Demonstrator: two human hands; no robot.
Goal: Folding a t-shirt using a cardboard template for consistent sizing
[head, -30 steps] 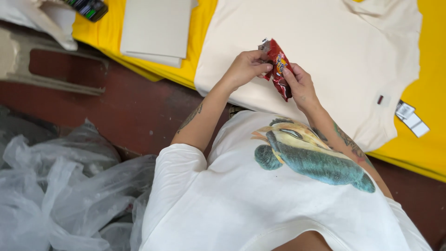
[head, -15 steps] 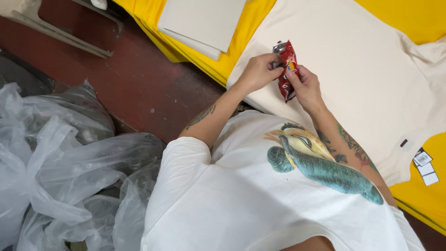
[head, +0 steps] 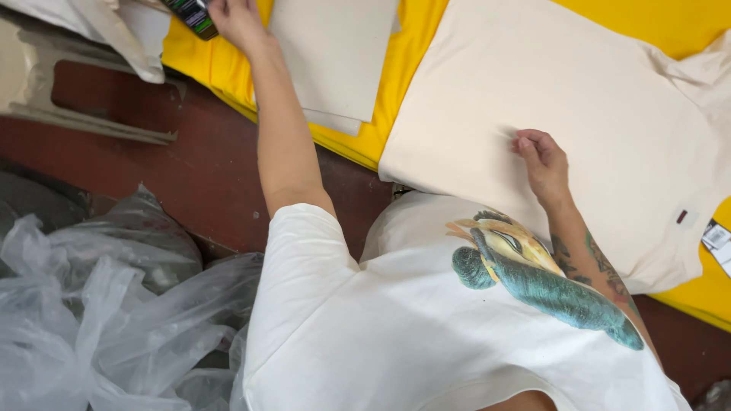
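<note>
Yellow cloth (head: 381, 114) covers the work surface, running from top left to the right edge; dark red floor (head: 190, 167) shows below it.

Cream shirt (head: 579, 114) lies flat on the cloth, filling the upper right; hem edge toward the person; a small dark label (head: 682, 216) sits near its lower right edge; a white tag (head: 717, 237) lies just beside that, at the frame edge, on the cloth.

Clear plastic bags (head: 99, 304) heaped at lower left, on the floor, well apart from the shirt.

Stack of pale flat sheets (head: 335, 53) on the cloth, top centre, between the two hands; lower corner overhangs toward the cloth edge.

Pale plastic stool (head: 68, 114), partly seen, upper left, on the floor; white fabric (head: 114, 30) drapes over it at the top left corner.

Right hand (head: 542, 156) rests on the shirt near its lower middle; fingers curled in loosely toward the palm, knuckles up; cannot tell whether anything is held inside the curl.

Left hand (head: 237, 19) reaches far out to the top edge, arm extended over the cloth; partly cut off by the frame; fingers meet a small dark packet (head: 194, 15) with green print, lying at the cloth's top left; cannot tell whether it is gripped or only touched.
</note>
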